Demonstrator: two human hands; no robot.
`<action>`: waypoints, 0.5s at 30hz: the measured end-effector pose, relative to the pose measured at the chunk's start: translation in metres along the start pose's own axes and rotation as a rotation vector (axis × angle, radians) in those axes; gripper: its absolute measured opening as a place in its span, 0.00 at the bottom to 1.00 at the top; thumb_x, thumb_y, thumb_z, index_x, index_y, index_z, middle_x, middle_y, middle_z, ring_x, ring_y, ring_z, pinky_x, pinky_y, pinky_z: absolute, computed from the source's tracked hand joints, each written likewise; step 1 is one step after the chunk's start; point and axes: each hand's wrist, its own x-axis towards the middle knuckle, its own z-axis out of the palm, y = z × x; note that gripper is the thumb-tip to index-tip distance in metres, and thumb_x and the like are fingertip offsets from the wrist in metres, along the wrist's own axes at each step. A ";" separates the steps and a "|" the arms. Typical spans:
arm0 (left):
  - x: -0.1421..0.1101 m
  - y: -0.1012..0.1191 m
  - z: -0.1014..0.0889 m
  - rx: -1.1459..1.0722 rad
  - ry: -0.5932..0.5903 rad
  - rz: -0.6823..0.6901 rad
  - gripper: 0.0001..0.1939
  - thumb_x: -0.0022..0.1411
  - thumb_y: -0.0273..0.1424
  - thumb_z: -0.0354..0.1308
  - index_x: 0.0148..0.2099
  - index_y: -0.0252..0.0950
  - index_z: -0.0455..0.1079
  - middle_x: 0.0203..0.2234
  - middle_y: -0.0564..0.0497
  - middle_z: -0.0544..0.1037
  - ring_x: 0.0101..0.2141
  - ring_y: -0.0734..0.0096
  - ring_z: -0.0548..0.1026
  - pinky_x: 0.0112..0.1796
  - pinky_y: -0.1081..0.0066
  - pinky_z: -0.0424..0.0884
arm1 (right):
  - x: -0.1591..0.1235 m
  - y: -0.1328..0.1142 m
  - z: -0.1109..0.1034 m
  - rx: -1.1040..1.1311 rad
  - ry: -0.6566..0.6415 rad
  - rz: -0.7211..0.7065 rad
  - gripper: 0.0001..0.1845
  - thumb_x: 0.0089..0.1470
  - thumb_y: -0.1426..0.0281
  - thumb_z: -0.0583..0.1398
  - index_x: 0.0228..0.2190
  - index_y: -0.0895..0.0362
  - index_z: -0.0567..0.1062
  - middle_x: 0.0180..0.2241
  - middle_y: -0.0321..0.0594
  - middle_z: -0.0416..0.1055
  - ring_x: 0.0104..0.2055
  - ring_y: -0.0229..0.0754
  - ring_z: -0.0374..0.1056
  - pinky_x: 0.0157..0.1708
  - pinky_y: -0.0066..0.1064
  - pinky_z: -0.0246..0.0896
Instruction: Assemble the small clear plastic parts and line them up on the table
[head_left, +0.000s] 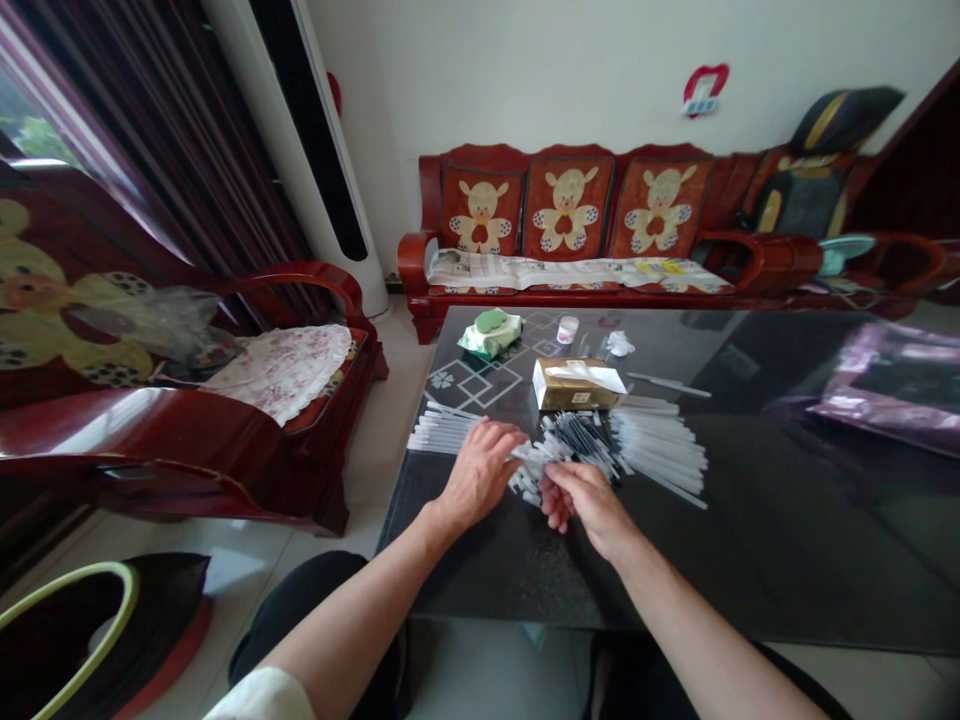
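Observation:
My left hand (484,467) reaches over a pile of small white plastic pieces (531,470), with its fingers bent and a gap between them and the thumb. At the right side of the same pile, my right hand (585,500) is closed, the thumb pressed toward curled fingers. Whatever it pinches is too small to make out. Thin black-and-clear sticks like pen refills (581,438) lie just beyond the right hand. To their right, whitish translucent tubes (660,447) are fanned out. More such tubes (439,430) lie left of my left hand, partly behind it.
Behind the pile stands a tissue box (577,384) on the dark glossy table (780,540). Farther back are a green wipes pack (491,335), a small white tub (568,330) and a crumpled tissue (619,343). A purple plastic bag (862,400) lies at the right.

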 end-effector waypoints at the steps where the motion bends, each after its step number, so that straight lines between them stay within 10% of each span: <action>1: 0.000 -0.003 -0.001 -0.055 0.098 -0.081 0.12 0.66 0.34 0.51 0.49 0.39 0.70 0.44 0.45 0.74 0.47 0.60 0.69 0.53 0.60 0.61 | 0.000 -0.002 0.000 0.036 0.033 -0.018 0.20 0.50 0.54 0.60 0.25 0.61 0.72 0.16 0.38 0.71 0.14 0.35 0.65 0.11 0.22 0.54; 3: 0.000 -0.010 -0.001 -0.213 0.210 -0.259 0.13 0.66 0.38 0.51 0.44 0.37 0.71 0.36 0.46 0.76 0.38 0.63 0.73 0.44 0.64 0.67 | -0.001 -0.005 0.000 0.102 0.091 -0.055 0.20 0.49 0.54 0.61 0.26 0.61 0.72 0.17 0.38 0.71 0.15 0.35 0.66 0.12 0.22 0.56; 7: 0.000 -0.016 0.012 -0.804 0.047 -0.485 0.21 0.62 0.47 0.53 0.41 0.32 0.72 0.27 0.48 0.75 0.24 0.72 0.72 0.26 0.72 0.69 | -0.004 -0.005 0.005 0.177 0.085 -0.085 0.20 0.48 0.54 0.62 0.27 0.61 0.72 0.18 0.38 0.72 0.16 0.35 0.66 0.13 0.23 0.58; 15: 0.003 -0.008 0.026 -1.387 0.083 -0.655 0.22 0.52 0.45 0.65 0.34 0.29 0.70 0.22 0.50 0.75 0.22 0.76 0.73 0.26 0.77 0.69 | -0.010 0.001 0.022 0.145 -0.046 -0.005 0.23 0.52 0.51 0.58 0.29 0.61 0.73 0.20 0.41 0.73 0.16 0.36 0.68 0.13 0.23 0.58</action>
